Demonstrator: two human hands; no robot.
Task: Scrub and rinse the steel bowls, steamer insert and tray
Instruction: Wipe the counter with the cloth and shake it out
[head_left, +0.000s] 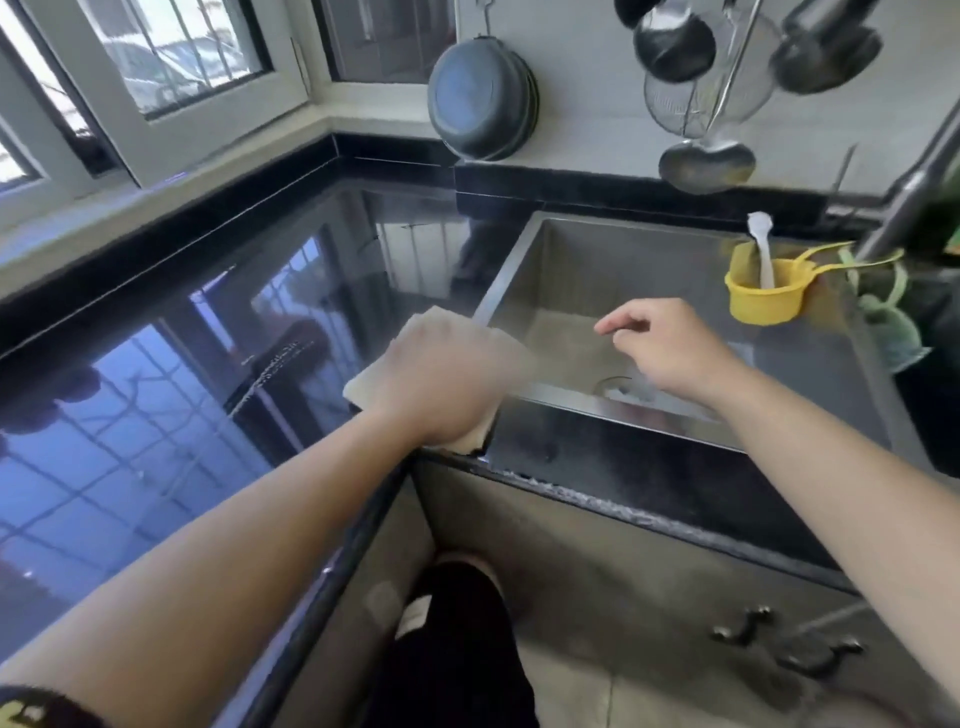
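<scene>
My left hand lies on a pale cloth at the counter's edge, just left of the steel sink; the frame is blurred there and I cannot tell whether the fingers grip the cloth or press it flat. My right hand hovers over the sink basin with loosely bent fingers and holds nothing. Inside the sink I see only the drain. A steel bowl hangs on the wall above the counter, and more steel pots and a strainer hang at the upper right.
The black glossy counter stretches left of the sink below the windows. A yellow cup with a white utensil hangs at the sink's right rim beside green items. The faucet slants in from the right. Cabinet handles sit below.
</scene>
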